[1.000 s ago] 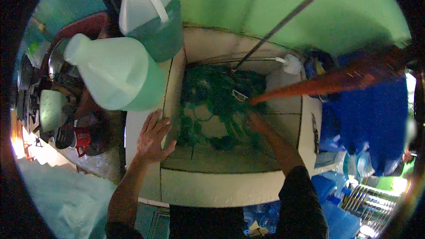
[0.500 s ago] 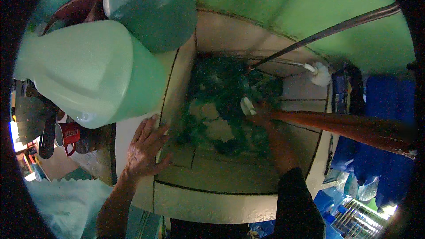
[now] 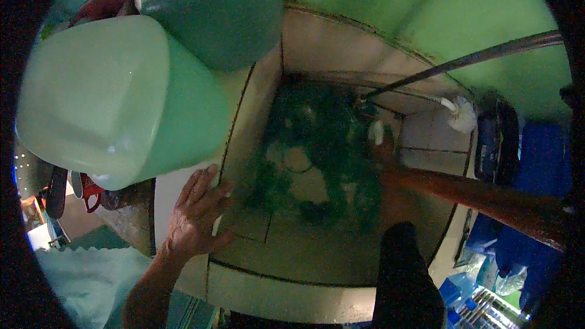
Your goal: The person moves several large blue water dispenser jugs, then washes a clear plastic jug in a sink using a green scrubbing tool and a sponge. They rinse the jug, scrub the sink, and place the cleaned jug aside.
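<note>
At the lower edge of the frame, a dark sleeve (image 3: pixel 405 274) crosses the front rim of a tiled basin (image 3: pixel 292 292). Left of lower centre, the left hand (image 3: pixel 196 213) is open, fingers spread and palm down, at the basin's left rim. Right of centre, the right hand (image 3: pixel 384 153) is dim and blurred inside the basin, at the inner end of a reddish-brown pole (image 3: pixel 475 196) that slants to the right edge; whether its fingers are closed on the pole cannot be told. A small white object (image 3: pixel 376 132) shows at its fingertips. A dark green mass (image 3: pixel 323 109) covers much of the basin floor at centre. A pale green jug (image 3: pixel 97 97) occupies the left, and a darker green jug (image 3: pixel 213 21) the upper left. Farther back, a white-bristled brush (image 3: pixel 461 114) lies right of centre, below a green wall (image 3: pixel 481 0) at upper right
</note>
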The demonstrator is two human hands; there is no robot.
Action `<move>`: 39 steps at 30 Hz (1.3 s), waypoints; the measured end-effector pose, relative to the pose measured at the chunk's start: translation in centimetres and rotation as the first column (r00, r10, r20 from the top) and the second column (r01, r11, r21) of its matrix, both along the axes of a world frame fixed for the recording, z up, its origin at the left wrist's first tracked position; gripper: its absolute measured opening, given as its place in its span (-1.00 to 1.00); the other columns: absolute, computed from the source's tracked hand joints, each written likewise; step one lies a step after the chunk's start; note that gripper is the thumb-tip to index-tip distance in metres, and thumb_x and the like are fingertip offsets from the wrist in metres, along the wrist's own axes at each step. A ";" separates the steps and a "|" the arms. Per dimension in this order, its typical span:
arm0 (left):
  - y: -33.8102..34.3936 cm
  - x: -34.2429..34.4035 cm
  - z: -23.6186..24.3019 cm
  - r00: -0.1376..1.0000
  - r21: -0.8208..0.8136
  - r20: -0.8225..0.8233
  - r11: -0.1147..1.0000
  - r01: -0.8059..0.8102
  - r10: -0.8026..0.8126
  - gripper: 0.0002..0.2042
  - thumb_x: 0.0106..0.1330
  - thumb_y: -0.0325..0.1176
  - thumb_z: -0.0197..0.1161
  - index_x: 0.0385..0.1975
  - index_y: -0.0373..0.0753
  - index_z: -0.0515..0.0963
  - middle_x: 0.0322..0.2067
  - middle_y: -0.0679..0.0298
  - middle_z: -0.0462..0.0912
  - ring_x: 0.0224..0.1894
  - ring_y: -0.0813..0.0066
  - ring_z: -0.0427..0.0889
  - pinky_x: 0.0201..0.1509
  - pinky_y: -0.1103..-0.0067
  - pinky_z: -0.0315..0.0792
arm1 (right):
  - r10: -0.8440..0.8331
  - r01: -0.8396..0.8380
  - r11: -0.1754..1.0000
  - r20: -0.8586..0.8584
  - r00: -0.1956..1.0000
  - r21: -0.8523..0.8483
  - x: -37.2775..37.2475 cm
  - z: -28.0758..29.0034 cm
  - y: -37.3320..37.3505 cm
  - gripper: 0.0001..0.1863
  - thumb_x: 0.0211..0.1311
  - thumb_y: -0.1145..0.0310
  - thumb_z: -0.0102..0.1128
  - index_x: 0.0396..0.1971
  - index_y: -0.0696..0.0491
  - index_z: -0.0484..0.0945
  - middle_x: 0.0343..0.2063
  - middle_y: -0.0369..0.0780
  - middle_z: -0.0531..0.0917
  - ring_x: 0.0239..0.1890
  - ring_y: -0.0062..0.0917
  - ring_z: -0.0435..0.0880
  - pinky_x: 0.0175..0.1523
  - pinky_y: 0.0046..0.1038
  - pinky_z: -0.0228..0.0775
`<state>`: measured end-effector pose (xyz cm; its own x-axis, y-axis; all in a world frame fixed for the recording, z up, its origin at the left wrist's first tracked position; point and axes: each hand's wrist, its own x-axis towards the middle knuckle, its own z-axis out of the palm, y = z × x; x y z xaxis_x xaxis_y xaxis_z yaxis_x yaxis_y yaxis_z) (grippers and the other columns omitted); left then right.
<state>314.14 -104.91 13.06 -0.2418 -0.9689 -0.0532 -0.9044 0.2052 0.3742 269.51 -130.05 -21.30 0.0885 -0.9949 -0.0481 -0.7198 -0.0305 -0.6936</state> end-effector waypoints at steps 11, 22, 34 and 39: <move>-0.4 -0.3 0.1 0.999 -0.056 -0.051 0.998 -0.002 -0.001 -0.66 0.09 -0.19 0.33 -0.21 -0.29 0.65 0.20 0.19 0.50 0.39 0.00 0.27 0.45 0.09 0.13 | 0.106 -0.101 0.957 -0.004 0.994 0.273 -2.9 5.6 6.0 -0.13 -0.05 0.10 0.47 0.27 0.12 0.32 0.22 0.01 0.42 0.22 -0.14 0.41 0.26 -0.10 0.28; -0.7 -0.3 0.4 0.999 -0.008 -0.026 1.000 -0.023 0.023 -0.74 0.08 -0.24 0.34 -0.31 -0.26 0.63 0.17 0.20 0.53 0.37 0.00 0.29 0.42 0.06 0.17 | 0.122 -0.134 0.990 -0.238 0.964 -0.036 4.1 0.8 1.7 -0.14 0.03 0.07 0.41 0.30 0.14 0.28 0.23 0.03 0.39 0.24 -0.08 0.38 0.30 -0.09 0.23; -0.1 0.3 0.0 1.000 0.001 0.007 1.000 0.018 -0.018 -0.71 0.01 -0.22 0.38 -0.32 -0.25 0.61 0.24 0.24 0.48 0.40 0.01 0.26 0.42 0.06 0.17 | 0.329 -0.366 0.929 -0.342 0.880 -0.047 11.2 -1.0 5.0 -0.15 0.11 0.04 0.34 0.32 0.15 0.23 0.25 0.07 0.36 0.26 -0.02 0.34 0.33 -0.07 0.19; -0.3 0.3 0.1 1.000 0.028 -0.022 1.000 0.009 -0.008 -0.68 -0.01 -0.19 0.39 -0.31 -0.25 0.62 0.26 0.24 0.45 0.42 0.02 0.22 0.43 0.06 0.15 | 0.419 -0.416 0.908 -0.168 0.892 0.057 13.4 4.1 10.0 -0.15 0.14 0.02 0.31 0.34 0.16 0.21 0.26 0.08 0.35 0.27 0.00 0.33 0.35 -0.06 0.17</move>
